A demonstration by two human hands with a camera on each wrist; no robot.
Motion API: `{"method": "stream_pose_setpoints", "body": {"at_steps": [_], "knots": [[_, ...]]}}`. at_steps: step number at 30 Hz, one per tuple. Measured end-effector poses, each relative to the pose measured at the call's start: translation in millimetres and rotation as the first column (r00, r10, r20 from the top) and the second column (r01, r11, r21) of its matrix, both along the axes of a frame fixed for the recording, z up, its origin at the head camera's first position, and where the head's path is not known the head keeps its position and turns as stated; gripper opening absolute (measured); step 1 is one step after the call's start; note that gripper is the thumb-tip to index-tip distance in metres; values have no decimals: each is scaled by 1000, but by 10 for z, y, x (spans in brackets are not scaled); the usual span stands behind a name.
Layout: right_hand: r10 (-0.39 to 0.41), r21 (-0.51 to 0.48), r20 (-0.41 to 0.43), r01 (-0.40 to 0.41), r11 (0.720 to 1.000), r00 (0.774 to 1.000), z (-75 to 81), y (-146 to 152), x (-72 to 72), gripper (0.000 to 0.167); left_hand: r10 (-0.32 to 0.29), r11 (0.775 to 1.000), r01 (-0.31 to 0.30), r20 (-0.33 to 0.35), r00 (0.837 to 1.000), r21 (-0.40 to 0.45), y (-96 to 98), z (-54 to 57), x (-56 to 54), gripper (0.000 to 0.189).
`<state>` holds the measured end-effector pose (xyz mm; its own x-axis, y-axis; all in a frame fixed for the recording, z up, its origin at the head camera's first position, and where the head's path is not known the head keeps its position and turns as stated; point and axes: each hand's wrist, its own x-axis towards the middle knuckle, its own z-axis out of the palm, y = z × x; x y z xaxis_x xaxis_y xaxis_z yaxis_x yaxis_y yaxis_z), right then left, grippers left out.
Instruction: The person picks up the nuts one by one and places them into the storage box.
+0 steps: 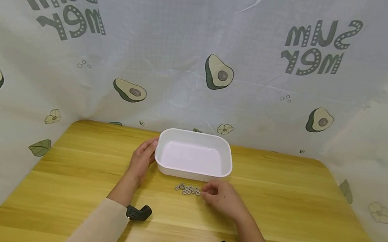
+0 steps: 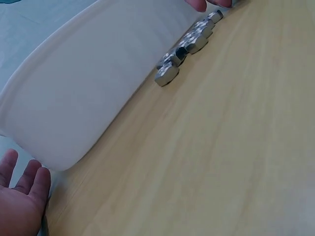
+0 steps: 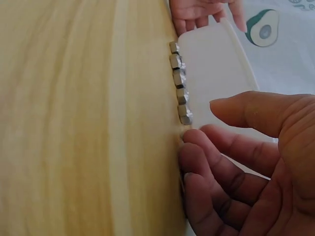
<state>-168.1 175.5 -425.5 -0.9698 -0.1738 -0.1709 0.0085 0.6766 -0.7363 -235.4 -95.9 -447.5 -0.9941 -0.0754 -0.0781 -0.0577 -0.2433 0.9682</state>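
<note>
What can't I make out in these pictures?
Threads of the metal nuts: head view, too small.
Far outer side of the white tray: head view, hidden by its walls.
Part of the left hand: left wrist view, cut off by the left edge.
Tabletop directly under the right hand: head view, covered by that hand.

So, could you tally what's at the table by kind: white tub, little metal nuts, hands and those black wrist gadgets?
White tub: 1
Metal nuts: 9, as far as the head view shows
Left hand and right hand: 2
Black wrist gadgets: 2
Total: 14
</note>
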Motion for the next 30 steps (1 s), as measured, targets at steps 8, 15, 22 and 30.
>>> {"method": "stream_pose_setpoints", "body": {"at_steps": [8,15,22,30], "knots": [[34,28,-56,-32,999,998,-40,-96,9,10,54,997,-54,-9,998,50,1,-28,6,44],[36,59,-93,-31,998,995,-44,-118,24,9,9,997,-11,-26,1000,-82,32,-58,-10,45],[47,93,-110,-37,995,993,-89,-136,1,10,10,991,-12,-15,1000,-132,19,-101,-29,44],[47,116,-108,-34,993,993,-101,-143,-3,13,-5,986,0,-30,1000,-168,24,-143,-38,44]]}}
